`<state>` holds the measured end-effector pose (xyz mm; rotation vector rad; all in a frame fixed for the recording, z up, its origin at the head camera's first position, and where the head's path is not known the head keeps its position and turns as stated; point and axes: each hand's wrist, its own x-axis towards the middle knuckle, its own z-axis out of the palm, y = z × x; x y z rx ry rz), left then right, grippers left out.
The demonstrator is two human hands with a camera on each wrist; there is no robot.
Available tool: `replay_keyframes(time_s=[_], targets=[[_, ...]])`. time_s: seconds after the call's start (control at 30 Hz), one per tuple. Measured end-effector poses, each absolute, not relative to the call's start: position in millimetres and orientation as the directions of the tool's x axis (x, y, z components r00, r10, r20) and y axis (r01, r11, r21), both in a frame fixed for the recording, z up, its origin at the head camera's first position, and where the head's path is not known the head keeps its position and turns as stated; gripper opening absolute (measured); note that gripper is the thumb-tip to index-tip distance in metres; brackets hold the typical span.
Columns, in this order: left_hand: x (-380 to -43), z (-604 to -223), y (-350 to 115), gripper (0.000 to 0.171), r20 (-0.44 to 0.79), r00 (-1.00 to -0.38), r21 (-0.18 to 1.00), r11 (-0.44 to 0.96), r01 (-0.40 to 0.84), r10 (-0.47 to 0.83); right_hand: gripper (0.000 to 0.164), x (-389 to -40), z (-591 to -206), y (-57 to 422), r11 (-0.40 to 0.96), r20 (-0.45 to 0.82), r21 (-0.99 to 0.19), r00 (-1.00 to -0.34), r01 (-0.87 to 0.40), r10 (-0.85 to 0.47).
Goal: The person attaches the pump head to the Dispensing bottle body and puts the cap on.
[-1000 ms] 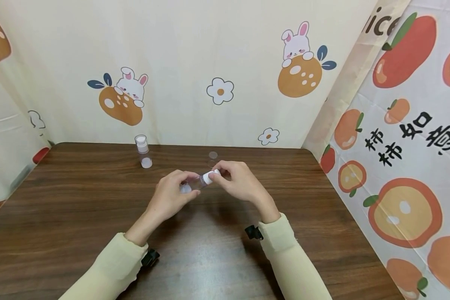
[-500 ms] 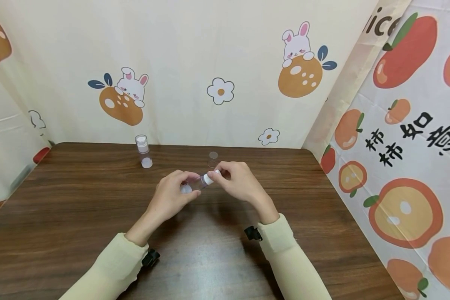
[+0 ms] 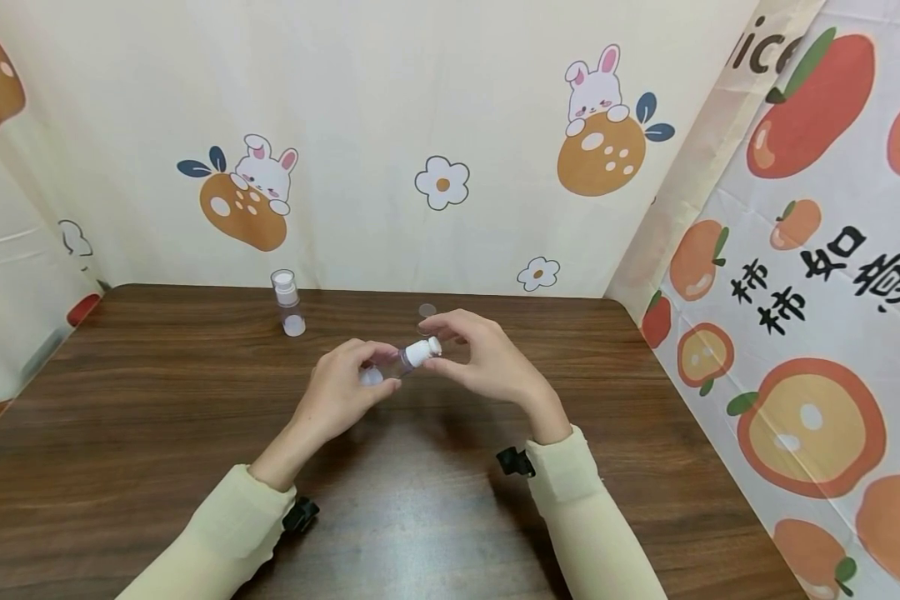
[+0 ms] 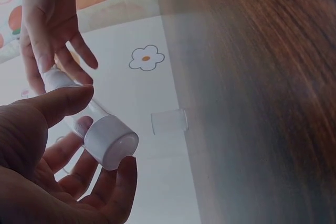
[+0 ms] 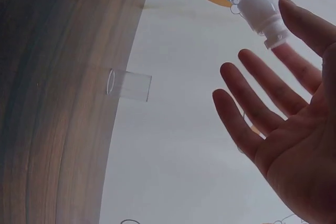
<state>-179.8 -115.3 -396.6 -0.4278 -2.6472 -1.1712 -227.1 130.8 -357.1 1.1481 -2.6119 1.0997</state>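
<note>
My left hand holds a small clear pump bottle between thumb and fingers, tilted with its white base toward the left wrist camera. The bottle's white pump head points up and right, toward my right hand. That hand's fingers are spread and loosely extended around the pump's tip, with no grip on it. In the right wrist view the thumb and index finger lie close on either side of the nozzle. A clear cylindrical cap stands on the table behind the hands, partly hidden by the right one in the head view.
A second clear bottle with a white top stands upright near the table's back edge, left of the hands. The brown wooden table meets a cream curtain behind, and a fruit-printed cloth hangs on the right.
My right hand has let go of the white pump head and drawn back slightly to the right, its fingers opening. The left hand and the bottle stay nearly in place.
</note>
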Motion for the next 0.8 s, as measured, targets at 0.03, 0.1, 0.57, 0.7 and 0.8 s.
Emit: replay_keyframes(time_s=[0.03, 0.1, 0.57, 0.7, 0.8], targets=[[-179.8, -396.5, -115.2, 0.035, 0.311, -0.934, 0.684, 0.642, 0.348, 0.176, 0.049, -227.3, -356.7, 131.6, 0.453, 0.349, -0.578, -0.707, -0.679, -0.615], [-179.8, -396.5, -115.1, 0.035, 0.311, -0.934, 0.684, 0.641, 0.348, 0.175, 0.050, -227.8, -356.3, 132.5, 0.440, 0.361, -0.572, -0.694, -0.693, -0.623], [-179.9, -397.0, -115.1, 0.035, 0.310, -0.933, 0.680, 0.643, 0.352, 0.183, 0.034, -229.0, -359.2, 129.2, 0.399, 0.385, -0.543, -0.642, -0.739, -0.663], [-179.6, -396.5, -114.7, 0.035, 0.309, -0.933, 0.683, 0.641, 0.351, 0.182, 0.031, -228.1, -359.1, 128.2, 0.422, 0.376, -0.538, -0.656, -0.730, -0.655], [-179.1, -396.2, -114.6, 0.035, 0.307, -0.935, 0.686, 0.639, 0.348, 0.180, 0.030, -227.6, -359.0, 127.5, 0.426, 0.369, -0.543, -0.661, -0.724, -0.653]])
